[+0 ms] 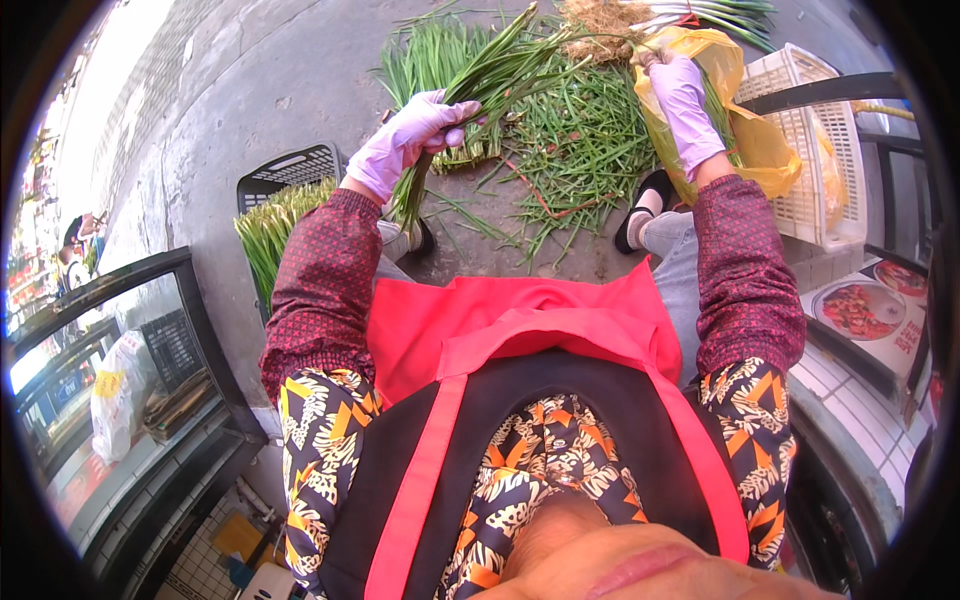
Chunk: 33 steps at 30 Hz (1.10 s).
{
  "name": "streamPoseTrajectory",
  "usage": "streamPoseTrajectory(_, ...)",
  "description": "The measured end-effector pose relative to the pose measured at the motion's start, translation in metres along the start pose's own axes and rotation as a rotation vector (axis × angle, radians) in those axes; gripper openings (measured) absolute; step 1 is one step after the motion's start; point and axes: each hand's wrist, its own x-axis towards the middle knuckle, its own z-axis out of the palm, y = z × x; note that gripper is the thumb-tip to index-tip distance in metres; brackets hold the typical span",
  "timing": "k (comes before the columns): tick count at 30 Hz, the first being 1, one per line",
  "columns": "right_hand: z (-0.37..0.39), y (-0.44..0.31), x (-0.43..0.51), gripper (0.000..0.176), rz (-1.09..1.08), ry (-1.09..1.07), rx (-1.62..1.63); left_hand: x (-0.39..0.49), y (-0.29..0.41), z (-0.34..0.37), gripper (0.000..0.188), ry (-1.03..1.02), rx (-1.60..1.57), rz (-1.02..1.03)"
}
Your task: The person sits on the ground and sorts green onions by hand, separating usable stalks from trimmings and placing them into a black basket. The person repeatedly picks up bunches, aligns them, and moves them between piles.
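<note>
My left hand, in a thin lilac glove, grips a bunch of long green stalks, likely garlic chives. The bunch slants up to the right, its lower ends hanging below my fist. My right hand, gloved alike, is in front of an open yellow plastic bag with greens inside. Its fingertips are pinched together, and a thin green stalk runs to them from the bunch. Beneath and between the hands lie a neat stack of chives and a loose heap of green leaves on the ground.
A dark plastic crate with upright chives stands at left. White plastic baskets are at right. Spring onions with matted roots lie at the far side. A red tie crosses the ground. Black-framed glass borders the left.
</note>
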Motion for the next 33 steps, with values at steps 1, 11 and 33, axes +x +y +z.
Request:
streamPoseTrajectory(1, -0.001, 0.001, -0.001, 0.048, -0.016, -0.162, -0.031, -0.001, 0.000, -0.001, 0.025, 0.018, -0.008, 0.005)
streamPoseTrajectory(11, 0.009, -0.048, -0.019, 0.029, -0.043, -0.188, 0.151, 0.013, -0.003, 0.002, 0.021, 0.205, 0.328, 0.093)
streamPoseTrajectory(33, 0.005, -0.077, -0.037, 0.024, 0.070, -0.890, 0.538, 0.000, 0.006, 0.014, 0.017, -0.055, 0.335, -0.039)
